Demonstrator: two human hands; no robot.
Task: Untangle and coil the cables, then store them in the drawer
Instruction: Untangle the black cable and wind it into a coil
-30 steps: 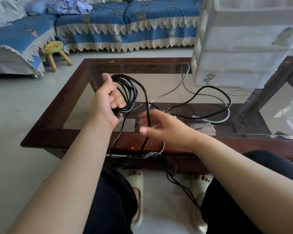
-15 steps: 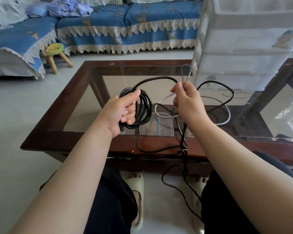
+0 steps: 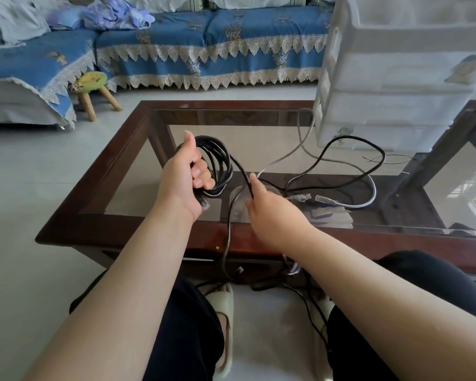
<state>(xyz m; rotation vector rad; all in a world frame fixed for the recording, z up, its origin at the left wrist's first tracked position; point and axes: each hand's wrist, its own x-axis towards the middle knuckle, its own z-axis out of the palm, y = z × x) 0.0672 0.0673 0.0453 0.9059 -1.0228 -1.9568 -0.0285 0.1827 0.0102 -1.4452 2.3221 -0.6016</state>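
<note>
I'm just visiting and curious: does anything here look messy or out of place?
Yes. Part of the black cable is coiled in the left hand, but the rest trails off the table edge to the floor by the slippers. A grey cable sprawls loose across the glass, crossing the black one. Nothing looks damaged.

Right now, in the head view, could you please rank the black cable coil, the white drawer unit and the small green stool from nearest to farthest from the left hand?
1. Black cable coil: gripped in the left hand.
2. Small green stool: on the floor, far left.
3. White drawer unit: on the table's far right.
</note>
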